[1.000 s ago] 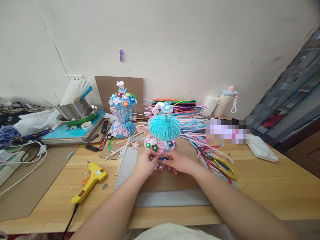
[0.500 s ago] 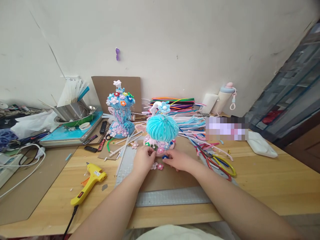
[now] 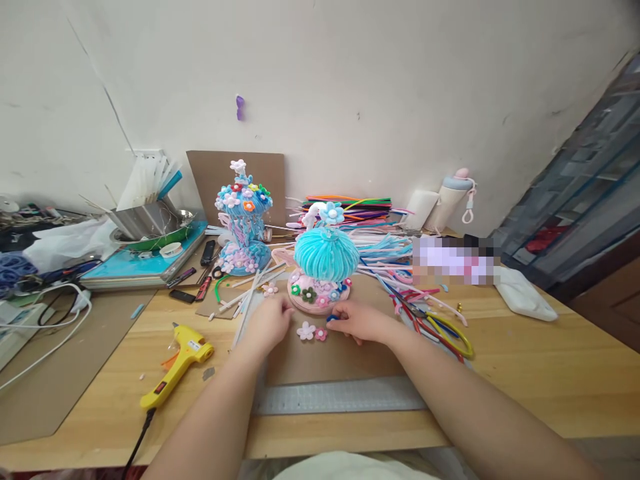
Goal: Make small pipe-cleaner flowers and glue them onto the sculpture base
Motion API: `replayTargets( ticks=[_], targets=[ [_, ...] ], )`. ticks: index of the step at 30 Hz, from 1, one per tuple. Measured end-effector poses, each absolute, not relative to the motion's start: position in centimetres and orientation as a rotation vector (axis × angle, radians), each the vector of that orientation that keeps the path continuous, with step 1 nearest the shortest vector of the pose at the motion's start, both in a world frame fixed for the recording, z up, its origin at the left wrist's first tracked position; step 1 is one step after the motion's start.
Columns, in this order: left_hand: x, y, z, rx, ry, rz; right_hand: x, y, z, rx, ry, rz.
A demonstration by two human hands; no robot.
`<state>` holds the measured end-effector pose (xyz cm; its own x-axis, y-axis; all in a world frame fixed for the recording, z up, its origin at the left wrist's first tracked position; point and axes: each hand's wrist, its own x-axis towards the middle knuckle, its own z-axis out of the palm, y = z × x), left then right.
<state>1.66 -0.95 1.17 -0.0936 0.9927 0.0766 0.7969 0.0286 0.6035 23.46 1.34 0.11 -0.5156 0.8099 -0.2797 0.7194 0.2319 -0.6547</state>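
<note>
A craft piece with a turquoise, ribbed fuzzy dome (image 3: 327,256) stands in front of me on a round pink base (image 3: 311,305) dotted with small fuzzy flowers. My right hand (image 3: 361,321) pinches a dark blue flower (image 3: 332,318) just off the base's front right edge. To the left of the base, my left hand (image 3: 271,321) is closed with its fingertips curled in; whether anything is between them is hidden. A pale pink flower (image 3: 306,331) and a deeper pink flower (image 3: 321,333) lie on the cardboard (image 3: 340,363) between my hands.
A yellow glue gun (image 3: 177,367) lies at the left. Behind stands a blue flowered craft piece (image 3: 244,227). Pliers with yellow and red handles (image 3: 450,333) and loose pipe cleaners (image 3: 385,250) lie at the right. A steel pot (image 3: 143,220) stands at the back left.
My left hand has drawn back to the left, away from the pink base, uncovering its flowers and the pale pink flower. My right hand still holds the blue flower in about the same place.
</note>
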Motion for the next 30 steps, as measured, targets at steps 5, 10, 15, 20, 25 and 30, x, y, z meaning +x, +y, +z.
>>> replayTargets(
  ticks=[5, 10, 15, 20, 25, 30],
  targets=[
    [-1.7, 0.3, 1.6, 1.865, 2.113, 0.627, 24.1, 1.5, 0.9, -1.585, -2.407, 1.177],
    [-2.3, 2.0, 1.1, 1.94, 2.254, 0.766, 24.6, 1.5, 1.4, -1.458, -2.531, 1.181],
    [-2.1, 2.5, 0.3, 1.927, 2.25, 0.829, 24.9, 1.7, 1.7, -1.458, -2.465, 1.03],
    [-2.1, 2.2, 0.9, 1.824, 2.11, 0.928, 25.5, 3.1, 1.8, -1.571, -2.243, 0.748],
    [-0.9, 1.5, 1.4, 1.672, 1.692, 0.88, 25.8, 4.0, 1.2, -1.629, -2.118, 0.641],
    [0.7, 0.7, 0.8, 1.494, 1.4, 0.775, 25.6, 4.0, 0.6, -1.654, -2.094, 0.651]
  ],
)
